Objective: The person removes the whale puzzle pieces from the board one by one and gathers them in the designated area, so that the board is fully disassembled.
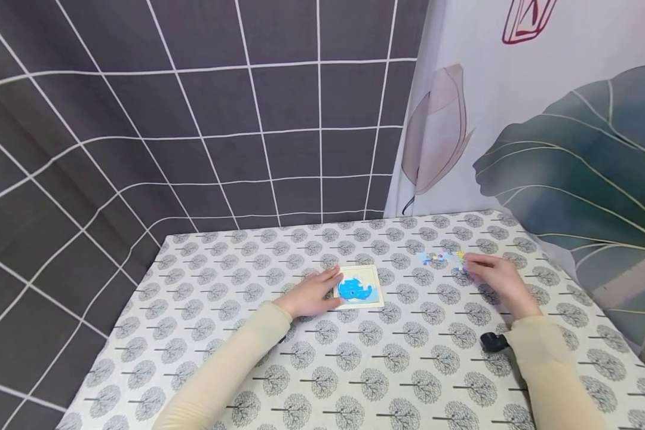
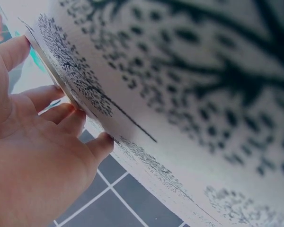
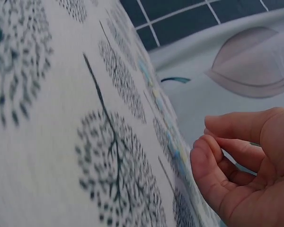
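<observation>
A shallow cream-framed jigsaw board (image 1: 378, 292) lies on the table, with a blue elephant picture (image 1: 355, 289) inside it. My left hand (image 1: 314, 292) rests at its left side, the fingers and thumb spread and touching the rim. In the left wrist view the fingertips of the left hand (image 2: 47, 127) meet the board's edge. Farther right, my right hand (image 1: 497, 278) is beside several loose puzzle pieces (image 1: 435, 257), its fingertips close to a yellow star (image 1: 460, 254). In the right wrist view the thumb and curled fingers of the right hand (image 3: 246, 165) come together; whether a piece is between them is hidden.
A white tablecloth (image 1: 376, 352) with grey tree prints covers the table. Behind it hangs a dark curtain (image 1: 279, 155) with white grid lines, and a pale curtain (image 1: 478, 119) with leaf drawings is at the right. A black wrist device (image 1: 493, 342) sits by the right cuff.
</observation>
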Available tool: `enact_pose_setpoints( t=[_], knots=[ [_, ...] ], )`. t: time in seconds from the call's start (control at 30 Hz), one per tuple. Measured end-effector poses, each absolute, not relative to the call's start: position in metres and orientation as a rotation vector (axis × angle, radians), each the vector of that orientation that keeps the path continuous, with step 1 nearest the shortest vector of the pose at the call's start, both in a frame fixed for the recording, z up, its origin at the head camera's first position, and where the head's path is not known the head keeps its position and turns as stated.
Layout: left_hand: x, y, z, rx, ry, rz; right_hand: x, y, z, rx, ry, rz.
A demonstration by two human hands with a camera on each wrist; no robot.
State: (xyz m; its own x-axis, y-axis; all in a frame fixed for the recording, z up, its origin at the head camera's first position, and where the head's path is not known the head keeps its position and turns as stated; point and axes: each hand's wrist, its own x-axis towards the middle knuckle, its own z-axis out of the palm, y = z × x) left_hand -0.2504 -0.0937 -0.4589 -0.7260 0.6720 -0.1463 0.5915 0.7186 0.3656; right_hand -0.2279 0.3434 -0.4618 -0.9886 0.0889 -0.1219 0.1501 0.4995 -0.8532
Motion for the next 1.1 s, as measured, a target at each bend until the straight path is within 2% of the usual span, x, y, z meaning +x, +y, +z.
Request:
enact_pose_setpoints(
  t=[0.27,1.1],
  knots=[
    [-0.250,-0.094,-0.460,1.009,2.666,0.408,-0.231,0.318,-0.452,0.055,2.667,-1.500],
    [-0.249,-0.093,-0.461,0.994,2.672,0.352,-0.249,0.238,-0.451,-0.206,2.549,-1.502]
  ],
)
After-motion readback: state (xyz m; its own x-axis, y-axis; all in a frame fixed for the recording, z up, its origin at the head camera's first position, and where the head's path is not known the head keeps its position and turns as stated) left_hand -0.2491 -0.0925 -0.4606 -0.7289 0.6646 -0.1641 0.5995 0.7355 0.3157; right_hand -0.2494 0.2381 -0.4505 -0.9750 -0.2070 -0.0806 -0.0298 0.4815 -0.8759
